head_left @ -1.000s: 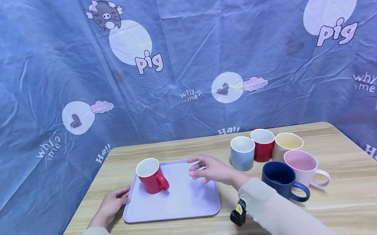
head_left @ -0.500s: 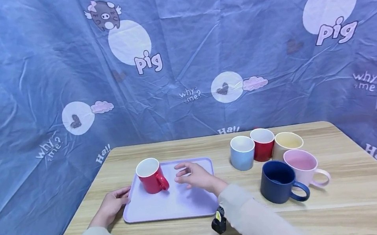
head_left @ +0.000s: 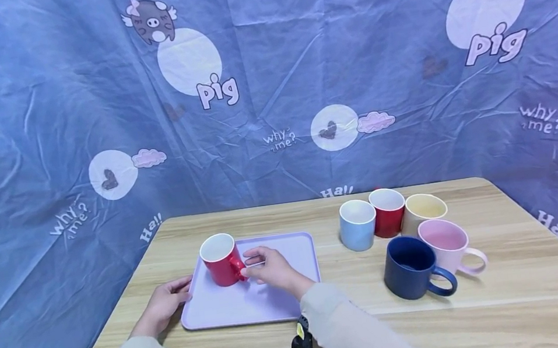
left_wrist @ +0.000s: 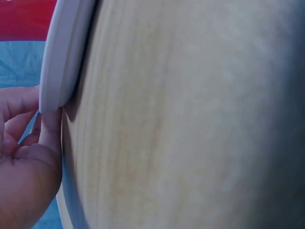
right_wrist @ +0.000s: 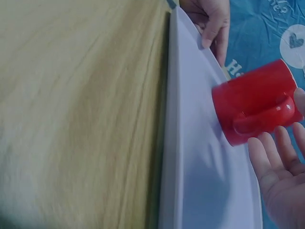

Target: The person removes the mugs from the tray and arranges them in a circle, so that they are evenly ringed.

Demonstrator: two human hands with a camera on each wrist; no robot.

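On the left half of the lilac tray (head_left: 223, 313) stands a red mug (head_left: 220, 270) with a white inside, upright, its handle turned right. My left hand (head_left: 165, 307) pinches the tray's left edge; the left wrist view shows thumb and fingers either side of the tray rim (left_wrist: 66, 52). Over the tray, my right hand (head_left: 273, 270) is beside the mug's handle with nothing gripped. From the right wrist, its fingers (right_wrist: 283, 148) look spread and extended next to the red mug (right_wrist: 252, 95); whether they touch the handle is hard to tell.
A cluster of mugs stands right of the tray: light blue (head_left: 357, 227), red (head_left: 388, 219), cream (head_left: 412, 221), pink (head_left: 440, 253) and navy (head_left: 406, 275). They rest on the wooden table (head_left: 526, 282). A blue printed cloth (head_left: 267, 81) hangs behind the table.
My right hand has travelled left across the tray, from its right side to the red mug's handle. The left hand, tray and mugs have stayed in place.
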